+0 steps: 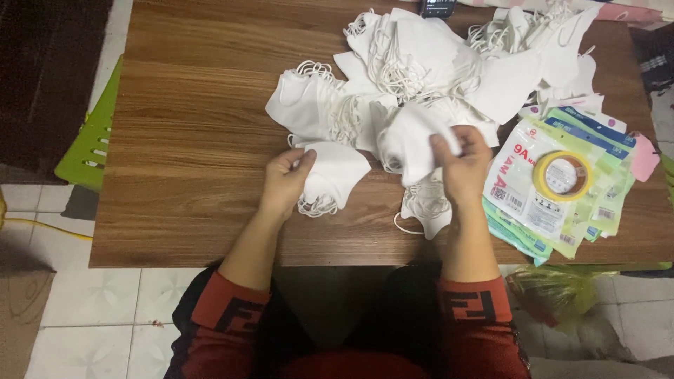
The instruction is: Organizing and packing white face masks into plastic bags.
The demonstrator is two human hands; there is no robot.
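Both hands are over the table (182, 140), working at the near edge of a big heap of white masks (435, 63) that spreads across the far middle. The left hand (284, 179) is closed on 1 folded mask (337, 172), thumb on top and fingers curled under its left edge, and that mask lies flat on the wood with its ear loops bunched beneath it near the front. The right hand (465, 165) is also closed, pinching a second mask (411, 140) by its right side, thumb pressed against the white fabric, so the piece hangs up off the table just beside the first. Below that hand more loops (425, 203) trail down toward the table's front edge. To the right, touching the heap, a fanned stack of green and white printed bags (544, 196) lies on the wood, with a roll of yellow tape (562, 175) resting on top of it. A pink scrap (644, 158) sits at the far right edge. A green plastic chair (88, 140) shows beside the table on the left, and red sleeves (228, 305) cover both forearms near the bottom.
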